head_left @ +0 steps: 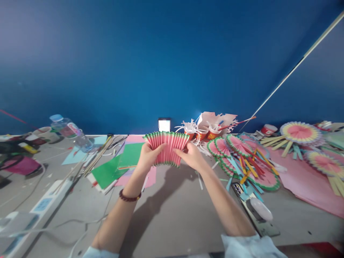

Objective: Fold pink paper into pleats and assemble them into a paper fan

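A pleated pink paper (168, 150) with green edges is spread in a slight fan above the grey table, its folds running up and down. My left hand (148, 156) grips its left side, thumb across the front. On the right side my right hand (190, 154) holds it the same way, thumb on the pleats. The fingers behind the paper are hidden. A dark bead bracelet (130, 196) circles my left wrist.
Green sheets (109, 171) and a plastic bottle (72, 132) lie left, beyond a power strip (40, 215). Finished paper fans (242, 145) pile up at right, near a phone (243, 197) and a white mouse (260, 209). Red cups (202, 134) stand against the blue wall.
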A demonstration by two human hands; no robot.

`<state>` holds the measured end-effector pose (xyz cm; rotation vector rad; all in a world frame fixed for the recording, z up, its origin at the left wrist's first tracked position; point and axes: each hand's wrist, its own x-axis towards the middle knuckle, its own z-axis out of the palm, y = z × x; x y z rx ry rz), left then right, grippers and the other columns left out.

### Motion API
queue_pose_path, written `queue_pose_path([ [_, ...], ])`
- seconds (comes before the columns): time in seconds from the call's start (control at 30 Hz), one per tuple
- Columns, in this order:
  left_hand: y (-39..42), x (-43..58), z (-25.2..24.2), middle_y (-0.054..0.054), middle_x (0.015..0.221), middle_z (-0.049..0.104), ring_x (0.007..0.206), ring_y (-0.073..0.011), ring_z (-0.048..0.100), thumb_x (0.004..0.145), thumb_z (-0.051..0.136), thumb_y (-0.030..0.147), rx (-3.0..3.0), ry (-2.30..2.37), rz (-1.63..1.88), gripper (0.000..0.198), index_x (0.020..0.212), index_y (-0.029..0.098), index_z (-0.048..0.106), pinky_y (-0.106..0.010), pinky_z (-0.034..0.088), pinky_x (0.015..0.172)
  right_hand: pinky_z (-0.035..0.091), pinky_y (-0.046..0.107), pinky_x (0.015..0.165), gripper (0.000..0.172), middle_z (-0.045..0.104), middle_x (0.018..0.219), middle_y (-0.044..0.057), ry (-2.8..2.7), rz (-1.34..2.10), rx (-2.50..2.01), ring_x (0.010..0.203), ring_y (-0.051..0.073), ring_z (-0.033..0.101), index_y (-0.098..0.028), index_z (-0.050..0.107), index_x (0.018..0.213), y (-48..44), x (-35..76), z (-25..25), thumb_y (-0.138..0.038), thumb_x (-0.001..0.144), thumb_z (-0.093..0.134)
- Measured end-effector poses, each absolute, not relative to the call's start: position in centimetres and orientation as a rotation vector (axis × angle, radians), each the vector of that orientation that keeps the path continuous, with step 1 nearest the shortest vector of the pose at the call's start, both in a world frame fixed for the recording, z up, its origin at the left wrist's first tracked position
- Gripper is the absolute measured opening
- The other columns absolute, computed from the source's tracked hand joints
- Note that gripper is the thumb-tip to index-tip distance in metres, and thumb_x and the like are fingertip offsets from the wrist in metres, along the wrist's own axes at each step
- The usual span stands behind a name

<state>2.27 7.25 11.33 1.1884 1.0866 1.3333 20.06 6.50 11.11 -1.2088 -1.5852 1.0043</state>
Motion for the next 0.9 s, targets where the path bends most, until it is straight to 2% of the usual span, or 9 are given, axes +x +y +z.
queue_pose_path([
  [0.13,7.0,2.3,11.3,-0.005,0.074,0.072,0.064,-0.0181,0.068,0.066,0.077,0.035,1.139,0.980,1.297,0.028,0.082,0.014,0.069,-0.028,0.056,0.060,0.053,0.031,0.068,0.035,0.071,0.097,0.006,-1.459,1.155,-1.136,0.082,0.020,0.066,-0.020,0.064,0.103,7.1,20.2,10.8,-0.039,0.074,0.069],
  [0.33,6.5,2.8,11.8,-0.008,0.080,0.074,0.070,-0.0208,0.070,0.070,0.074,0.039,1.223,0.935,1.217,0.032,0.087,0.013,0.071,-0.030,0.057,0.064,0.053,0.030,0.068,0.033,0.072,0.097,0.005,-1.523,1.283,-1.082,0.083,0.020,0.066,-0.021,0.069,0.101,6.8,19.8,11.1,-0.038,0.073,0.071],
  [0.47,6.3,3.2,11.8,-0.007,0.078,0.074,0.067,-0.0197,0.069,0.076,0.067,0.046,1.329,0.951,1.178,0.034,0.088,0.014,0.071,-0.027,0.055,0.059,0.052,0.030,0.074,0.031,0.072,0.096,0.004,-1.571,1.272,-1.063,0.085,0.020,0.066,-0.020,0.069,0.102,6.7,19.5,11.0,-0.034,0.075,0.068],
  [0.63,6.3,3.8,11.0,-0.008,0.089,0.073,0.075,-0.0203,0.069,0.081,0.059,0.052,1.379,0.926,1.134,0.042,0.099,0.015,0.069,-0.028,0.055,0.064,0.050,0.028,0.065,0.029,0.071,0.088,0.003,-1.666,1.206,-1.071,0.071,0.016,0.063,-0.019,0.069,0.103,6.8,19.3,10.5,-0.029,0.076,0.063],
  [0.8,6.3,4.5,10.3,-0.007,0.080,0.071,0.066,-0.0185,0.066,0.077,0.055,0.064,1.267,1.020,1.095,0.054,0.096,0.014,0.067,-0.027,0.054,0.057,0.049,0.027,0.063,0.026,0.069,0.078,0.002,-1.772,1.165,-1.165,0.065,0.015,0.061,-0.018,0.071,0.098,6.7,19.0,10.1,-0.030,0.076,0.062],
  [0.9,6.5,4.8,9.6,-0.008,0.080,0.071,0.068,-0.0188,0.067,0.077,0.052,0.067,1.202,0.961,1.094,0.058,0.097,0.015,0.067,-0.027,0.054,0.058,0.049,0.027,0.065,0.025,0.068,0.075,0.000,-1.776,1.149,-1.193,0.065,0.015,0.060,-0.020,0.071,0.097,6.6,18.9,10.0,-0.031,0.075,0.064],
])
